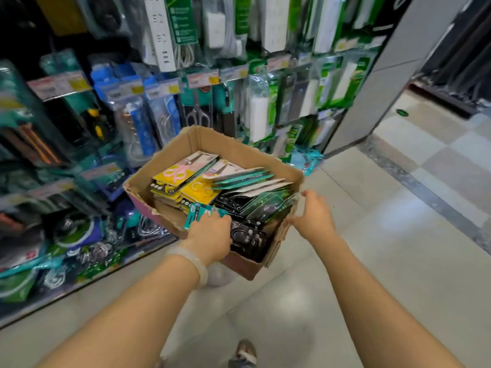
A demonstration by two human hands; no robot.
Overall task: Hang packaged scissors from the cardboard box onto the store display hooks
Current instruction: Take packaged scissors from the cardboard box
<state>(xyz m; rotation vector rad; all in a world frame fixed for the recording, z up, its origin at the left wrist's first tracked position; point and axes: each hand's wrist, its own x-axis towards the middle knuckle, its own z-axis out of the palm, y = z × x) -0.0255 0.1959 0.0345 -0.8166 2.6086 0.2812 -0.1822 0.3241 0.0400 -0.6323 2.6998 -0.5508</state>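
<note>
An open cardboard box [233,147] stands on the floor in front of the display, filled with several packaged scissors on yellow, teal and black cards. My left hand [211,236] reaches into the box's near side and grips a teal scissor pack [198,215] by its lower part. My right hand [313,216] is at the box's right wall, its fingers holding a clear-fronted dark pack [276,205] at the edge. A pack of silver scissors [198,112] hangs on a display hook just behind the box.
The display wall [159,83] on the left carries hanging packs of power strips, tools and cables with price tags. A grey pillar [372,88] stands to the right of it. Tiled floor [398,235] stretches right, and my sandalled foot [244,353] shows below.
</note>
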